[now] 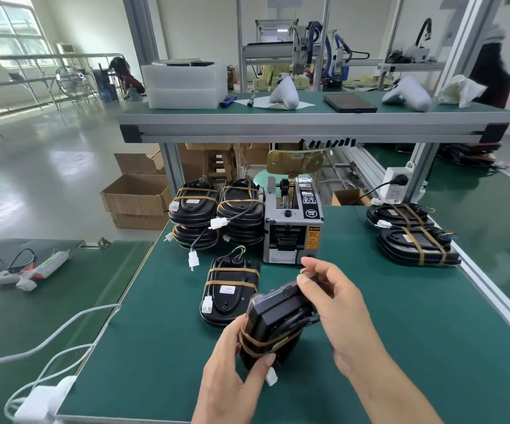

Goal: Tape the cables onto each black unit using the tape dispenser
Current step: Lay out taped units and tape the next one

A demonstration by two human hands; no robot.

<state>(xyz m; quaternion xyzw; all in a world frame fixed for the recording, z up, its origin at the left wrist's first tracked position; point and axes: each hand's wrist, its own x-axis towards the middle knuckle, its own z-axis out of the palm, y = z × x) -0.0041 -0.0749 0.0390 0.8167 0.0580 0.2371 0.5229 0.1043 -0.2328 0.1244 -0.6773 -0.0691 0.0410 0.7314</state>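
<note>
Head cam: left hand [232,359] grips near, taped end of black unit [273,324], held above green bench [400,347]. Right hand [336,304] pinches its far end. Tape dispenser [292,231] just beyond; taped units [217,209] stacked left of it.

Scene bright, evenly lit. Daylight pours through window [11,32] at upper left, blown out to near white; pale glare sheets across glossy floor [63,154]. Green tabletop [161,347] matte, shadows soft and faint beneath black units. Wide-angle distortion strong: shelf frame [302,130] bows, uprights lean outward toward edges. Foreground hands slightly soft with motion blur; far background hazy, low in detail. Corners smeared.
</note>
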